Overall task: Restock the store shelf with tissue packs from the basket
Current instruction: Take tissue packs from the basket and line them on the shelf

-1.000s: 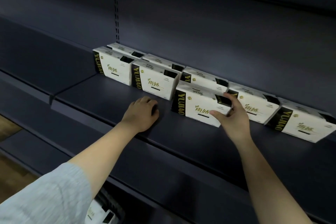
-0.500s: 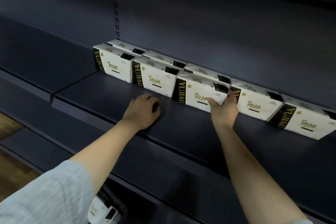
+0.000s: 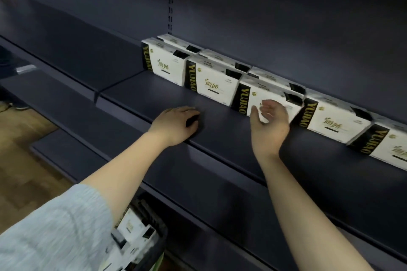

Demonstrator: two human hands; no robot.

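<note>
Several white-and-black tissue packs stand in a row on the dark shelf (image 3: 136,92). The third front pack (image 3: 248,97) sits in line with its neighbours. My right hand (image 3: 269,123) hovers just in front of that pack, fingers relaxed and a little blurred, holding nothing. My left hand (image 3: 176,124) rests on the shelf's front edge, fingers loosely curled, holding nothing. Under my left arm, at the bottom of the view, the dark basket (image 3: 158,242) holds more tissue packs (image 3: 132,226).
The shelf board runs bare to the left of the packs and in front of them. A lower shelf (image 3: 72,160) juts out below. An upper shelf hangs overhead. Wooden floor (image 3: 26,138) shows at the left.
My right hand pushed the third front pack back into the row, then let go and drew back a little. My left hand stayed on the shelf edge.
</note>
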